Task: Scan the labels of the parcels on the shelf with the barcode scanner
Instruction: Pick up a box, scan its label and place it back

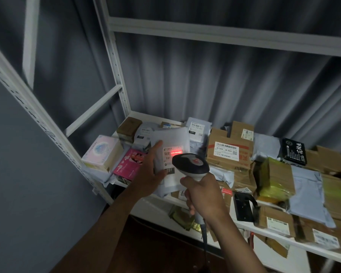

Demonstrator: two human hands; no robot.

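A white metal shelf stands against a grey curtain, its lit tier crowded with parcels: a brown carton with a large white label sits right of centre, a pink box and a pale box near the left post, and grey mailer bags and taped cartons spread away to the right. At the front of this tier lies the white mailer parcel, tilted up toward the camera; the left hand holds its left edge, thumb across the face and forefinger pointing up along the side. The right hand is clenched round the handle of the barcode scanner, which hovers just before the parcel. The scanner's long axis runs from the handle, low and near the person, up and away to the head; the head points forward and slightly left at the parcel label, where a red beam glows on the upper part. The label's long axis runs roughly up the parcel. As a judgement, the read may fail if the soft mailer sags or creases in the left hand, bending the barcode, or if the beam sits off the bars; neighbouring labels lie near enough that a wandering aim could catch the wrong one.
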